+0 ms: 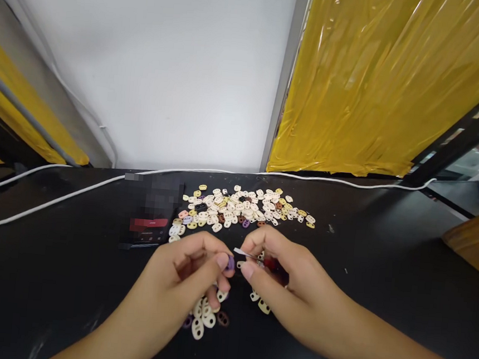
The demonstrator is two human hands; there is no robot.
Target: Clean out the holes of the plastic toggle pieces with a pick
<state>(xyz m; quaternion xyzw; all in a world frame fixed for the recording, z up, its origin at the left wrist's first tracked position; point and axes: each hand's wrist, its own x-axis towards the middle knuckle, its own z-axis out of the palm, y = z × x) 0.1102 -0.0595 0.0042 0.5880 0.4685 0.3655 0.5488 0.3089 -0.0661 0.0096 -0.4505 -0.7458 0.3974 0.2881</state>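
Observation:
Between the thumb and fingers of my left hand (195, 270) is a small purple oval piece (231, 263). My right hand (285, 273) is closed around a small tool (272, 264) with a red handle; its pale, flat tip points left toward the purple piece, a little apart from it. Below my left hand lie cream oval pieces (198, 328) with holes, and a dark brown one (223, 319). A few cream and yellow pieces (264, 306) lie beside my right hand, partly hidden by it.
A wide spread of mostly cream pieces (237, 204) covers the black table (67, 276) beyond my hands. At its left lies a dark phone (149, 230) with a blurred screen. A white cable (173, 170) runs along the back edge, before a white panel and yellow sheeting.

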